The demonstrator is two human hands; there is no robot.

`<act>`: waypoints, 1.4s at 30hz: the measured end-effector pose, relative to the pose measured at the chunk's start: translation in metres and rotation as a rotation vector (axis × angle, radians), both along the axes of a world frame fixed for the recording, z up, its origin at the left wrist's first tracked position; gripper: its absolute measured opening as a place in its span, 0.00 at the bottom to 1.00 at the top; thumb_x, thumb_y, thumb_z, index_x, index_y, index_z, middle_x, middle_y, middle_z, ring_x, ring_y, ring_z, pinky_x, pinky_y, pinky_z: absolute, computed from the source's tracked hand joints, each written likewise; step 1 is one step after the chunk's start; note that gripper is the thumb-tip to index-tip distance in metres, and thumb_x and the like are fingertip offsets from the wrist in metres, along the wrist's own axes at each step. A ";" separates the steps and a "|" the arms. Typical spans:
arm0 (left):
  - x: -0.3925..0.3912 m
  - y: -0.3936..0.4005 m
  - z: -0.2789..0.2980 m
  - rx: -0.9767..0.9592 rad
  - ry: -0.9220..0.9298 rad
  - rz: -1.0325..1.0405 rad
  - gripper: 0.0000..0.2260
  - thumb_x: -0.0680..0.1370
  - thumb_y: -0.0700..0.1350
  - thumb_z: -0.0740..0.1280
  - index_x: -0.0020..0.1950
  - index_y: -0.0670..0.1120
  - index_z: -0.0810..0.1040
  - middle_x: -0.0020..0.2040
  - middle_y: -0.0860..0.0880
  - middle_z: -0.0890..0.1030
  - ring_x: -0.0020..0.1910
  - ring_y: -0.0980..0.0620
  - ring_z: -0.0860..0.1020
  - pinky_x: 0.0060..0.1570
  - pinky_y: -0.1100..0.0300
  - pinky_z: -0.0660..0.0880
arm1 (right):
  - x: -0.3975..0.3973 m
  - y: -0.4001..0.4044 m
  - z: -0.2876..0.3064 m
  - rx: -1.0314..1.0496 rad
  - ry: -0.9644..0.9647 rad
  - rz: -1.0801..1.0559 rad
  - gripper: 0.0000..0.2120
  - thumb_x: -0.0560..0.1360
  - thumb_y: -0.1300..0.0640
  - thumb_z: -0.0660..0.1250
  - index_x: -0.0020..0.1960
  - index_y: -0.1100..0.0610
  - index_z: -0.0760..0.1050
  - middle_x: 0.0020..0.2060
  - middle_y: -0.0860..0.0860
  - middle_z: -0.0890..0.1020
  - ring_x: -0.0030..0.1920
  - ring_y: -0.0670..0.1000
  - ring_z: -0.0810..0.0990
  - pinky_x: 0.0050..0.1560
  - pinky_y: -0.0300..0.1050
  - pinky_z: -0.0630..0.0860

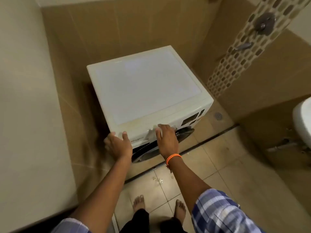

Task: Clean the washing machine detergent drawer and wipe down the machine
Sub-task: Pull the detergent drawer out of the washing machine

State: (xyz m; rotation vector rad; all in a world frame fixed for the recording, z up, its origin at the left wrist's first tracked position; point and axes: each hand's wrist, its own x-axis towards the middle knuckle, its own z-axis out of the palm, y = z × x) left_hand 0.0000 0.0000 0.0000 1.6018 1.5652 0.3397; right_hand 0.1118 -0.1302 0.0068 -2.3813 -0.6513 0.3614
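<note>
Both hands at washing machine front

Home bathroom: tiled walls, shower valve, floor drain, washing machine.

The left hand covers the front left corner of the machine, so the drawer front there cannot be made out. The right hand hides part of the control panel; panel markings are too blurred to read. The door shows only partly beneath both hands. The sink is cut off by the right edge.
</note>
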 end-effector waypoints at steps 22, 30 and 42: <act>-0.015 -0.005 -0.049 -0.931 -0.640 0.436 0.31 0.87 0.62 0.55 0.80 0.39 0.67 0.80 0.41 0.72 0.75 0.44 0.76 0.67 0.47 0.75 | -0.025 0.047 -0.073 0.566 1.017 -0.597 0.16 0.80 0.52 0.73 0.59 0.60 0.73 0.47 0.57 0.84 0.40 0.50 0.86 0.34 0.41 0.81; -0.019 -0.008 -0.054 -0.927 -0.639 0.425 0.33 0.86 0.62 0.59 0.83 0.41 0.64 0.79 0.39 0.73 0.73 0.42 0.77 0.55 0.50 0.80 | -0.028 0.032 -0.082 0.603 1.016 -0.565 0.15 0.79 0.53 0.74 0.56 0.61 0.73 0.49 0.60 0.84 0.39 0.51 0.86 0.36 0.44 0.81; -0.046 -0.058 -0.053 -0.843 -0.470 0.386 0.22 0.87 0.57 0.59 0.75 0.45 0.74 0.64 0.39 0.83 0.53 0.44 0.85 0.49 0.52 0.80 | -0.049 -0.019 -0.074 0.534 1.027 -0.579 0.23 0.81 0.52 0.68 0.73 0.50 0.66 0.48 0.62 0.87 0.39 0.55 0.84 0.38 0.48 0.82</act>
